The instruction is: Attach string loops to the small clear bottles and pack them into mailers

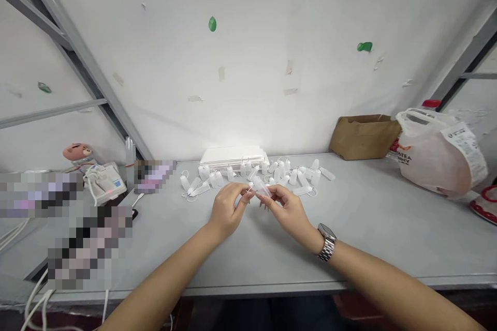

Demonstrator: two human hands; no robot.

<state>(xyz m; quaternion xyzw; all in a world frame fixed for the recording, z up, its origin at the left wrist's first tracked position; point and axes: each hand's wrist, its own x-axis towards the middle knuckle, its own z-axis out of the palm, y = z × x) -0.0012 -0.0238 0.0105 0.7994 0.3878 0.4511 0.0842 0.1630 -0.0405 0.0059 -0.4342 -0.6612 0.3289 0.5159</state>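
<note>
Above the middle of the grey table [264, 248], my left hand [230, 209] pinches the small white cap end of a translucent bottle. My right hand [286, 208] holds the body of that same bottle [261, 186] between thumb and fingers. The bottle is tilted, and my fingertips partly cover it. Just behind my hands lie several similar small white bottles [215, 180], some upright and some on their sides, a few with looped straps. A stack of white sheets or flat boxes [233, 154] rests behind them near the wall.
A brown paper bag [363, 137] and a full white plastic bag [430, 155] stand at the back right. A white device [104, 183], a pink figure [77, 151] and cables [39, 300] are at the left, beside blurred-out items. The table's front edge runs below my forearms.
</note>
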